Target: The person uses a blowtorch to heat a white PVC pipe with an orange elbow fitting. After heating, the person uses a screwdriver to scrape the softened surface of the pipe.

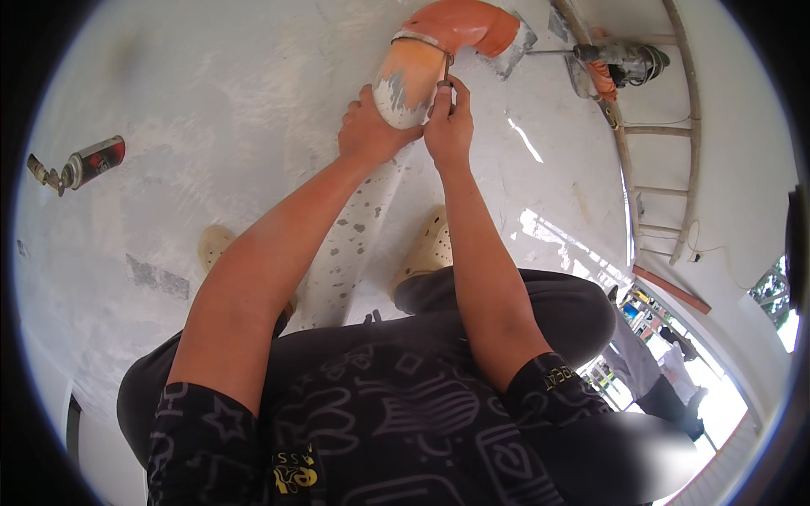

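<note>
A white pipe (350, 221) with grey spots runs away from me between my feet. Its far part is smeared orange and grey, and it meets an orange elbow fitting (460, 24) that bends to the right. My left hand (368, 131) grips the pipe from the left, with the thumb across its near side. In my right hand (449, 128), against the pipe's right side, is what looks like a screwdriver (445, 84) with a thin shaft. Its tip reaches a small fastener (450, 60) at the band (415, 36) around the joint. The tip's exact contact is too small to tell.
A gas canister with a torch head (94, 162) lies on the grey floor (211, 110) at left. At far right, a power drill (624, 64) with a long bit lies by a wooden ladder (693, 126). Beige clogs (429, 244) flank the pipe. A person's trouser leg (634, 358) shows at lower right.
</note>
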Demonstrator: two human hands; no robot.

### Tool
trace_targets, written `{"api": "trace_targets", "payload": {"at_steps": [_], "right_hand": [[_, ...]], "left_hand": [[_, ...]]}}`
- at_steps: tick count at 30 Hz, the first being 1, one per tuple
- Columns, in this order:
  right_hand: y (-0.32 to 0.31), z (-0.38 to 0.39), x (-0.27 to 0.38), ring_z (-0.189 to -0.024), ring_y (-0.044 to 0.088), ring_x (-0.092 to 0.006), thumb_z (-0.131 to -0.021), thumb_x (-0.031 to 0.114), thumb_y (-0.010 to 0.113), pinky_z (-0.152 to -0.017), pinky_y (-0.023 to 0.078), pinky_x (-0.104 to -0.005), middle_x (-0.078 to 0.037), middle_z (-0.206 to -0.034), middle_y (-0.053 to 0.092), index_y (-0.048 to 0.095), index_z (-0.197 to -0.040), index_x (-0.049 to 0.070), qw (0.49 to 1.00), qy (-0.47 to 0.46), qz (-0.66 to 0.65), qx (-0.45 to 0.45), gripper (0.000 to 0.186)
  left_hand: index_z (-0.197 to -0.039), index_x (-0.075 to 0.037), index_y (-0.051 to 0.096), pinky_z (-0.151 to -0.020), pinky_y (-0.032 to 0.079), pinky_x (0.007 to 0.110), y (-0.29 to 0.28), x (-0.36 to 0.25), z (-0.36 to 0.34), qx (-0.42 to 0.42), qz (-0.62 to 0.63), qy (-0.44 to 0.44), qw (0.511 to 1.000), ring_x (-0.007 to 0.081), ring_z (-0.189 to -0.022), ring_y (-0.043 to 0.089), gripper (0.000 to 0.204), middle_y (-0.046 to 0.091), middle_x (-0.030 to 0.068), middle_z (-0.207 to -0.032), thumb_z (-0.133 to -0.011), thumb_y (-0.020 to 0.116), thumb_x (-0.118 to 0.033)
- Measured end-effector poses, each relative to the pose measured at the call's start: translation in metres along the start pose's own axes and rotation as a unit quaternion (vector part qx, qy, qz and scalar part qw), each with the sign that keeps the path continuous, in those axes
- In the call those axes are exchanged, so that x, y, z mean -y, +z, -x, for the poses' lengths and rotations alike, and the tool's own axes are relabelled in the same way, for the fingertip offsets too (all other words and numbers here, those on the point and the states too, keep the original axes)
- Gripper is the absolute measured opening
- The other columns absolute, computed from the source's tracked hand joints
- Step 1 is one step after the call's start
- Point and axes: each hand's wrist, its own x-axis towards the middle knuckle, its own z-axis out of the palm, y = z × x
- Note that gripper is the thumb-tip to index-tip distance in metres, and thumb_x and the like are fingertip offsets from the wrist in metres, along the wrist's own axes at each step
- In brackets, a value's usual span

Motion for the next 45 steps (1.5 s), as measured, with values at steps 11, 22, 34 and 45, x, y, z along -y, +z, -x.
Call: {"api": "trace_targets", "payload": {"at_steps": [11,22,34,45], "right_hand": [[-0.006,-0.029,0.018,-0.077,0.064,-0.0156,-0.115,0.039,0.054,-0.076,0.055,-0.0349,-0.007,-0.085,0.070,0.057,-0.150,0.008,0.996,-0.041,0.065,0.040,0.046],[-0.008,0.007,0.025,-0.092,0.080,-0.0368,-0.116,0.036,0.049,-0.083,0.061,-0.0446,-0.019,-0.097,0.080,0.051,-0.153,0.012,0.990,-0.060,0.126,0.025,0.045],[-0.014,-0.010,0.018,-0.085,0.074,-0.0256,-0.116,0.037,0.051,-0.081,0.057,-0.0401,-0.015,-0.095,0.076,0.053,-0.153,0.011,0.989,-0.074,0.122,0.046,0.046],[-0.038,0.031,0.008,-0.114,0.075,-0.0411,-0.117,0.034,0.049,-0.100,0.056,-0.0462,-0.023,-0.126,0.076,0.053,-0.155,0.016,0.988,0.019,0.124,0.090,0.042]], "left_hand": [[-0.158,-0.004,0.035,-0.104,0.055,0.051,0.002,-0.001,0.008,-0.024,0.007,-0.003,1.000,0.0417,-0.134,0.057,0.120,0.055,0.0225,-0.141,-0.067,0.097,-0.052],[-0.161,-0.004,0.033,-0.106,0.055,0.055,0.001,-0.004,0.009,-0.019,0.000,-0.007,1.000,0.0441,-0.136,0.058,0.128,0.056,0.0250,-0.142,-0.065,0.097,-0.061],[-0.158,-0.002,0.033,-0.103,0.057,0.051,-0.001,-0.001,0.008,-0.012,-0.002,0.004,1.000,0.0415,-0.132,0.057,0.120,0.055,0.0246,-0.140,-0.068,0.096,-0.051],[-0.161,-0.003,0.031,-0.105,0.056,0.051,0.000,0.003,0.007,-0.019,0.007,0.018,1.000,0.0425,-0.135,0.057,0.124,0.055,0.0244,-0.142,-0.068,0.096,-0.054]]}}
